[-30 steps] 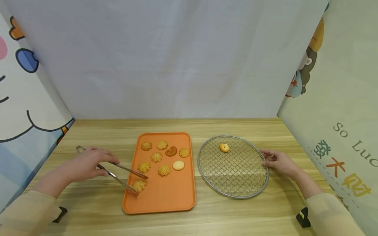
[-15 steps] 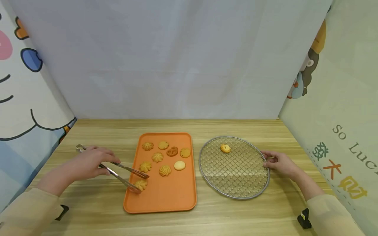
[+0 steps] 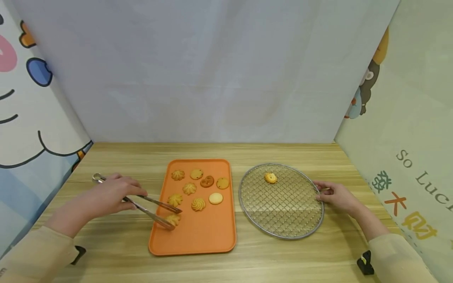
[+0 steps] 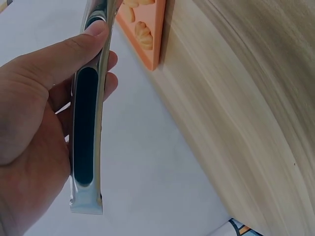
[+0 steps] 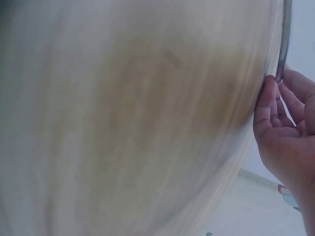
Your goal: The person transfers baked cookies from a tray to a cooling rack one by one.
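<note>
My left hand (image 3: pixel 115 195) grips a pair of metal tongs (image 3: pixel 150 213), thumb on one arm and fingers on the other, as the left wrist view also shows. The tongs' spread tips reach over the orange tray (image 3: pixel 201 239), one on each side of a flower-shaped cookie (image 3: pixel 173 220) at the tray's lower left. My right hand (image 3: pixel 336 197) pinches the right rim of a round wire rack (image 3: pixel 283 208) between thumb and fingers. One yellow cookie (image 3: pixel 271 178) lies near the back of the rack.
Several other cookies lie on the tray's back half, among them a pretzel-shaped one (image 3: pixel 207 181), a swirl (image 3: pixel 198 204) and a pale round one (image 3: pixel 215 198). The rack stands just right of the tray on the wooden table (image 3: pixel 247 263). A curtain (image 3: pixel 212 78) hangs behind.
The tongs have shifted slightly right, and their tips have come nearer each other around the lower-left cookie, which has moved a little right and up. The right hand stays on the rack's rim.
</note>
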Motion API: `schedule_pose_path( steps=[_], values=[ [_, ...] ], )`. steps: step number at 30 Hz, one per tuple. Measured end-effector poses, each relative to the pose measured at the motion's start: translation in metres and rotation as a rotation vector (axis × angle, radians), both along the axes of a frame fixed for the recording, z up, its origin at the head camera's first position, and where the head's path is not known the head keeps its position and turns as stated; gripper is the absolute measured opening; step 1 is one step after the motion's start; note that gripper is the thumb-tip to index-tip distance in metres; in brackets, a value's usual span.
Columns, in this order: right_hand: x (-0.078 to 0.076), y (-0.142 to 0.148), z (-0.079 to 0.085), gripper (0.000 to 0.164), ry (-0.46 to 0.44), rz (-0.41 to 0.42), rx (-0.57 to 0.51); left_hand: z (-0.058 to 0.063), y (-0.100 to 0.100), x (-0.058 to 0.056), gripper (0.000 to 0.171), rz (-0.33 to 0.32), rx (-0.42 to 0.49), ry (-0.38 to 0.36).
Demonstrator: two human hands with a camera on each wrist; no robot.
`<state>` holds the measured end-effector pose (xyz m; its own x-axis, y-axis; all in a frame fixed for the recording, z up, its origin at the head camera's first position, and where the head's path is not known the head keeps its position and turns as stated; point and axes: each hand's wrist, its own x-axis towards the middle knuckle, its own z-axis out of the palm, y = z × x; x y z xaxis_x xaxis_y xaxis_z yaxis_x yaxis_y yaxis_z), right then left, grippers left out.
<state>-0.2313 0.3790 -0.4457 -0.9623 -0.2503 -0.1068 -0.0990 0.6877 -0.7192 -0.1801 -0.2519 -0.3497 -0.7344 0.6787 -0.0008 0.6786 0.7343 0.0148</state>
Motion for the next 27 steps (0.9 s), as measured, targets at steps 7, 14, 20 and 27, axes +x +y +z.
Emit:
schedule_pose_path(
  steps=[7, 14, 20, 27],
  values=[
    [-0.0005, -0.0002, -0.0002, 0.056, 0.008, 0.005, 0.006, -0.0042, -0.0009, -0.0011, 0.038, 0.003, 0.018, 0.003],
    [0.0000, 0.0000, -0.0002, 0.057, 0.004, 0.007, -0.001, -0.0053, -0.0011, -0.0029, 0.035, -0.005, 0.060, 0.011],
    [0.0007, -0.0006, 0.0005, 0.057, 0.005, 0.005, 0.006, -0.0065, -0.0009, -0.0040, 0.037, 0.004, 0.035, -0.010],
    [0.0018, -0.0017, 0.0018, 0.056, 0.009, 0.002, -0.001, -0.0041, -0.0004, -0.0032, 0.041, 0.017, 0.033, -0.046]
  ],
)
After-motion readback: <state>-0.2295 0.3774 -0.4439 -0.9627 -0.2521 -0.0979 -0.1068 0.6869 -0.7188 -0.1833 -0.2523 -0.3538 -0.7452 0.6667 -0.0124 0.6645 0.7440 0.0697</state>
